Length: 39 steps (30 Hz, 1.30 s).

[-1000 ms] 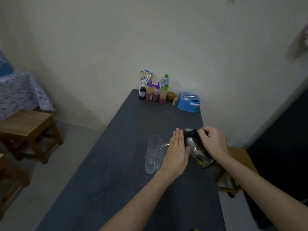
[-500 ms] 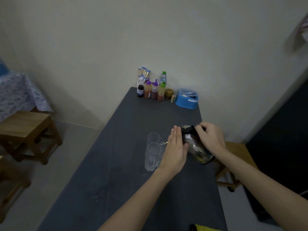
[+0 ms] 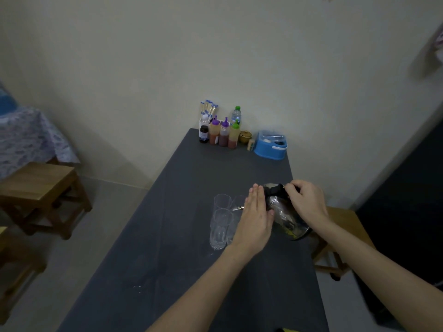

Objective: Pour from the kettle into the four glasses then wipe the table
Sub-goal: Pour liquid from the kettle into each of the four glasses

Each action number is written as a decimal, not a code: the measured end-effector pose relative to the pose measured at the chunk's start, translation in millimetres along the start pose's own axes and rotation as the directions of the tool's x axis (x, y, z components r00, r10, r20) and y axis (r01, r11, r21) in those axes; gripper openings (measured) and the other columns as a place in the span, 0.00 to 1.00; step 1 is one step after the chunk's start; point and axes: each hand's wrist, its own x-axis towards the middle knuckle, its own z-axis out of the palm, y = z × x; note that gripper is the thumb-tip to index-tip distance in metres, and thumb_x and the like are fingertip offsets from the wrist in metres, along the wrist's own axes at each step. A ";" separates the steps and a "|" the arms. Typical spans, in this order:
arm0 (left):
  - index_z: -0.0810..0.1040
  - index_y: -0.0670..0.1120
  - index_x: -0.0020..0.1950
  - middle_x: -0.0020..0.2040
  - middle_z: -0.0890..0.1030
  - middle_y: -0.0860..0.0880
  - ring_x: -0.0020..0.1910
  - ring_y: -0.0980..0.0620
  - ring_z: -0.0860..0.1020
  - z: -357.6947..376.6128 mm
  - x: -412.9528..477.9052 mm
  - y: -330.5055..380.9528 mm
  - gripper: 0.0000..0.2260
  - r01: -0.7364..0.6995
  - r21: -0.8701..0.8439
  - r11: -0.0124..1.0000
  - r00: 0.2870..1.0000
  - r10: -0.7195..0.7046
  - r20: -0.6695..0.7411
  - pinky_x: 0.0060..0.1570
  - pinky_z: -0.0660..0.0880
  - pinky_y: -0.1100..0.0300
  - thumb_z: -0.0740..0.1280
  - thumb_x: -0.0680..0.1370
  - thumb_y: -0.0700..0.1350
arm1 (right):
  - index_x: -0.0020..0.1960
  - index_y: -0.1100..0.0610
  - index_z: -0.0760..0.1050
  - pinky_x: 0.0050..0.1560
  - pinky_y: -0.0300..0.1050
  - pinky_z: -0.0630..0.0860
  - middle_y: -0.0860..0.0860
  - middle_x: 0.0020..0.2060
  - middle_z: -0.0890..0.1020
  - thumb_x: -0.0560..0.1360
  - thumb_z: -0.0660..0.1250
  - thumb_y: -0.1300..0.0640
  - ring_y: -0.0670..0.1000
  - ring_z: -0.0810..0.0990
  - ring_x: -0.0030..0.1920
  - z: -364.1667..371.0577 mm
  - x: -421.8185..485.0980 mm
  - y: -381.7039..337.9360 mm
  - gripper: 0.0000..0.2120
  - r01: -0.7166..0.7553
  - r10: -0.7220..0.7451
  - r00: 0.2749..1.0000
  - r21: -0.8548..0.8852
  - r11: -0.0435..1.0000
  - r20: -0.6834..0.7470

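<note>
A shiny steel kettle [image 3: 284,218] with a black lid and handle is tilted to the left over a cluster of clear glasses [image 3: 221,222] on the dark grey table [image 3: 167,259]. My right hand [image 3: 305,202] grips the black handle at the top. My left hand [image 3: 255,219] lies flat, fingers together, against the kettle's left side and hides part of the glasses and the spout. Two glasses show fully; others are partly hidden behind my hand.
At the table's far end stand several sauce bottles [image 3: 223,134], a chopstick holder [image 3: 208,111], a small pot [image 3: 245,135] and a blue box [image 3: 271,146]. Wooden stools stand left [image 3: 40,185] and right [image 3: 345,236]. Small wet spots [image 3: 137,287] mark the near tabletop.
The kettle has tipped slightly further towards the glasses, both hands staying on it. The view has shifted a little.
</note>
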 end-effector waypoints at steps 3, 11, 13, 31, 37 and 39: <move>0.42 0.42 0.77 0.79 0.43 0.45 0.76 0.53 0.40 1.2 0.2 -0.5 0.27 0.001 0.009 1.000 1.000 -0.001 0.000 0.73 0.38 0.60 0.51 0.83 0.46 | 0.36 0.60 0.79 0.33 0.43 0.67 0.55 0.30 0.80 0.76 0.63 0.58 0.52 0.76 0.33 0.3 -1.3 1.6 0.13 -0.005 0.005 1.000 0.020 1.000 -0.010; 0.41 0.42 0.77 0.79 0.42 0.45 0.76 0.52 0.39 2.7 -3.6 -1.9 0.27 0.007 0.010 1.000 1.000 -0.007 0.008 0.74 0.39 0.59 0.51 0.83 0.46 | 0.36 0.60 0.79 0.32 0.38 0.66 0.53 0.29 0.78 0.77 0.63 0.58 0.48 0.74 0.31 2.3 -2.1 2.6 0.13 0.008 -0.008 1.000 -0.004 1.000 0.006; 0.41 0.42 0.77 0.79 0.42 0.45 0.76 0.52 0.40 2.2 -3.6 -2.1 0.27 0.006 0.014 1.000 1.000 -0.006 0.004 0.74 0.40 0.58 0.51 0.83 0.47 | 0.36 0.60 0.79 0.33 0.40 0.67 0.53 0.29 0.79 0.77 0.63 0.57 0.49 0.75 0.32 3.9 -1.2 3.6 0.13 0.009 -0.009 1.000 0.004 1.000 0.010; 0.45 0.39 0.77 0.78 0.47 0.40 0.77 0.45 0.45 18.9 15.2 9.2 0.26 -0.026 0.196 0.980 0.998 0.035 -0.042 0.74 0.40 0.52 0.52 0.82 0.45 | 0.33 0.60 0.76 0.34 0.50 0.73 0.57 0.29 0.79 0.75 0.63 0.55 0.58 0.79 0.34 10.9 6.8 41.7 0.15 -0.184 0.191 0.981 0.219 0.958 -0.012; 0.47 0.39 0.77 0.78 0.48 0.40 0.77 0.45 0.45 22.8 36.4 11.0 0.25 -0.081 0.231 0.970 0.997 0.077 0.028 0.75 0.41 0.54 0.51 0.82 0.44 | 0.36 0.58 0.79 0.44 0.57 0.77 0.56 0.33 0.82 0.76 0.62 0.54 0.57 0.81 0.39 10.3 8.0 53.2 0.14 -0.306 0.336 0.941 0.312 0.899 -0.048; 0.47 0.39 0.77 0.78 0.48 0.41 0.77 0.46 0.45 23.8 43.3 9.5 0.25 -0.100 0.229 0.968 0.994 0.088 0.061 0.75 0.42 0.54 0.52 0.82 0.44 | 0.36 0.56 0.79 0.45 0.57 0.78 0.56 0.34 0.82 0.76 0.61 0.55 0.57 0.81 0.40 10.4 9.9 56.1 0.13 -0.325 0.364 0.930 0.345 0.881 -0.052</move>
